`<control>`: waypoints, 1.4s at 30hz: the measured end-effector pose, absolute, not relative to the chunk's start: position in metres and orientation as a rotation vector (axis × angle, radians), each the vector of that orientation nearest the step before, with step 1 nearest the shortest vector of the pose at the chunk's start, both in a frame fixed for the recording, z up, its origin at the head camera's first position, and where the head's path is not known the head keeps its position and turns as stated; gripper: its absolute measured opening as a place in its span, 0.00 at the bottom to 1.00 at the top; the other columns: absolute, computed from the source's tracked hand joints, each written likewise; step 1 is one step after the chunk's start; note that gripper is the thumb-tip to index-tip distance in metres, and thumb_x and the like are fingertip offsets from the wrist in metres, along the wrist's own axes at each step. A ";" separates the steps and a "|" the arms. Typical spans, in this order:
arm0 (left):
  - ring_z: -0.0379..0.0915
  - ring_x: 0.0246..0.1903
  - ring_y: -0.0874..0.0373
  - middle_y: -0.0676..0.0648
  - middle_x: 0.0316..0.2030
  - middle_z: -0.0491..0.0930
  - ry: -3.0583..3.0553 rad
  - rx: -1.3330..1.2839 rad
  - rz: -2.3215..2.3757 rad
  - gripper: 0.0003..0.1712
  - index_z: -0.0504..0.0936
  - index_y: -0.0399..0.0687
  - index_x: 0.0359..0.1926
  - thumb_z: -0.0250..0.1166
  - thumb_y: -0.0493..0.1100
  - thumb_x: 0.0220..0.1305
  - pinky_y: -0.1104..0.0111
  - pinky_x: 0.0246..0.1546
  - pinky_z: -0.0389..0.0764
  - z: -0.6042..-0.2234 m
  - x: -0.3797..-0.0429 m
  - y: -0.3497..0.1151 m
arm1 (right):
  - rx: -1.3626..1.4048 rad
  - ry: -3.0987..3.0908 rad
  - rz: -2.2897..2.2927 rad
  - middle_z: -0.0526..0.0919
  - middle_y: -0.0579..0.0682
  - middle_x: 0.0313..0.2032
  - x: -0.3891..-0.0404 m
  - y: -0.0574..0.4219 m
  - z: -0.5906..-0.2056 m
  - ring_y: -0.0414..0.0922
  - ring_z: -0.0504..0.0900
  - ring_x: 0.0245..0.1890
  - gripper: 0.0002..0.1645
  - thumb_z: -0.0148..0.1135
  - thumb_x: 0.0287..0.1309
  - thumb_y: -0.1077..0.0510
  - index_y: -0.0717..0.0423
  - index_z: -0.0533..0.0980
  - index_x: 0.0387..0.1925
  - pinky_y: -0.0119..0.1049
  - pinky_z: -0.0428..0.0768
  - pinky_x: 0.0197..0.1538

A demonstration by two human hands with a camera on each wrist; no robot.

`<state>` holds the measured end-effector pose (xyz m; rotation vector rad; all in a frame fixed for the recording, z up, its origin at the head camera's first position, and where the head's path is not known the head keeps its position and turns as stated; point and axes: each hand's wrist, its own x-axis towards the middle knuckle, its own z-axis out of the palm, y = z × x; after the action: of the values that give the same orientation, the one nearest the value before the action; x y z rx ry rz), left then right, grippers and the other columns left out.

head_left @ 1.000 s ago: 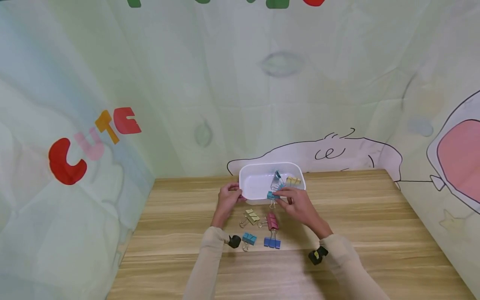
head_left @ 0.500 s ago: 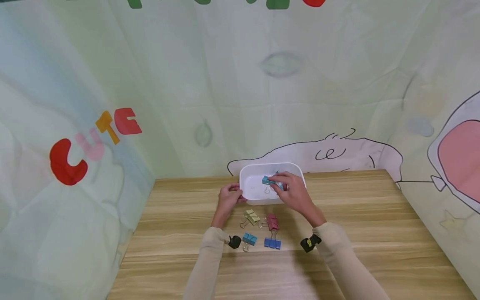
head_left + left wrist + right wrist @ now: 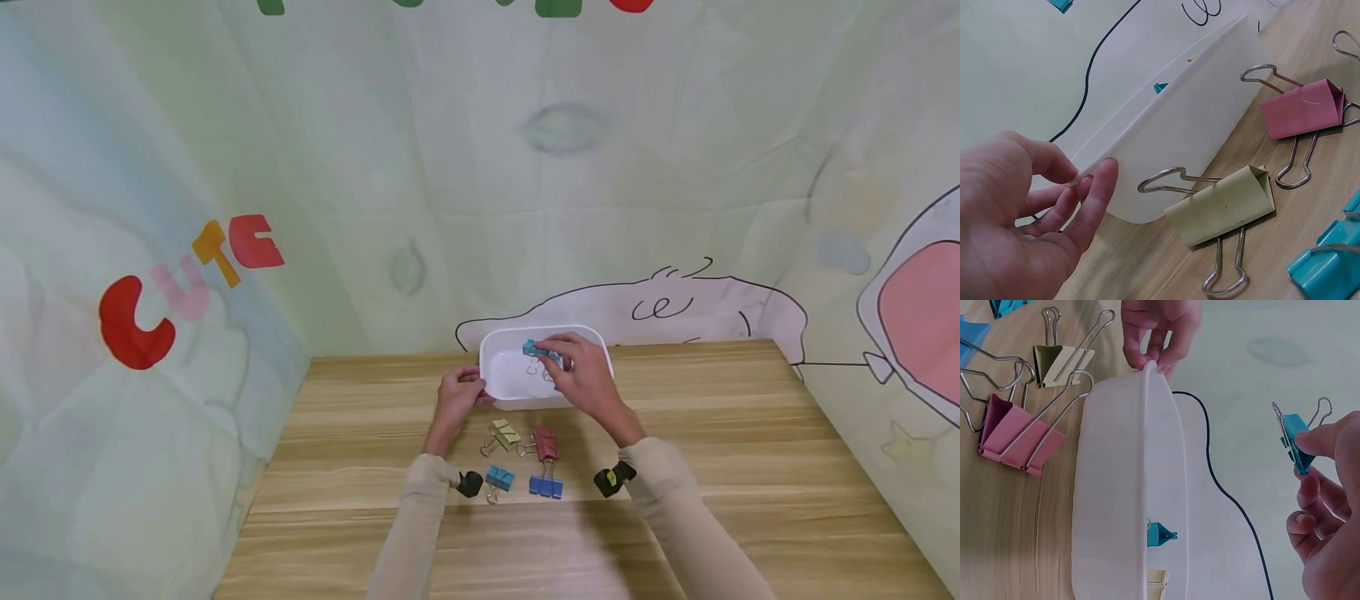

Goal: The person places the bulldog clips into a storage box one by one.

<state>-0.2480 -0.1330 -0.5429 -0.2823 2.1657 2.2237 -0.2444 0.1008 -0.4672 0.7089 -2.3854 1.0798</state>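
My left hand pinches the left end of a white plastic box, thumb and fingers on its rim. Over the box, my right hand holds a teal binder clip between thumb and fingertips, its wire handles spread apart. Another teal binder clip and a pale yellow one show inside the box in the right wrist view; in the head view the right hand covers most of them.
On the wooden table before the box lie a pale yellow binder clip, a pinkish-red one, a teal one and a blue one. A printed curtain hangs close behind the box.
My right hand has carried the teal binder clip from the box's front edge forward and slightly left, over its inside. My left hand has stayed on the rim.
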 end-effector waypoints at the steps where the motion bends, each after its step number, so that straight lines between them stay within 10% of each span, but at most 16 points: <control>1: 0.82 0.31 0.52 0.35 0.46 0.75 2.167 -0.283 2.221 0.19 0.75 0.23 0.59 0.60 0.27 0.69 0.62 0.40 0.92 -0.543 -0.248 -0.133 | 0.704 -2.387 1.083 0.87 0.55 0.46 -0.245 0.100 -0.467 0.40 0.75 0.24 0.10 0.73 0.62 0.61 0.58 0.89 0.45 0.30 0.75 0.21; 14: 0.83 0.34 0.47 0.35 0.47 0.75 2.177 -0.282 2.216 0.19 0.75 0.22 0.59 0.60 0.27 0.68 0.62 0.41 0.92 -0.545 -0.249 -0.134 | 0.677 -2.383 1.077 0.87 0.56 0.48 -0.244 0.098 -0.466 0.42 0.75 0.26 0.11 0.73 0.62 0.63 0.58 0.89 0.46 0.30 0.75 0.23; 23: 0.82 0.33 0.51 0.35 0.48 0.74 2.166 -0.292 2.206 0.21 0.74 0.22 0.61 0.60 0.27 0.69 0.65 0.39 0.92 -0.543 -0.247 -0.133 | 0.605 -2.586 1.024 0.66 0.62 0.73 -0.240 0.101 -0.471 0.45 0.79 0.32 0.38 0.78 0.59 0.56 0.50 0.75 0.70 0.35 0.84 0.35; 42: 0.84 0.36 0.44 0.36 0.48 0.74 2.149 -0.312 2.211 0.20 0.74 0.23 0.61 0.60 0.28 0.70 0.61 0.43 0.92 -0.544 -0.249 -0.133 | 0.662 -2.634 1.083 0.72 0.62 0.68 -0.222 0.118 -0.484 0.44 0.76 0.32 0.36 0.77 0.60 0.54 0.53 0.76 0.68 0.29 0.78 0.32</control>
<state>-0.2489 -0.1334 -0.5444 -0.3121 2.1491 2.2111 -0.2216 0.1184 -0.4845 0.6624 -2.6344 1.0826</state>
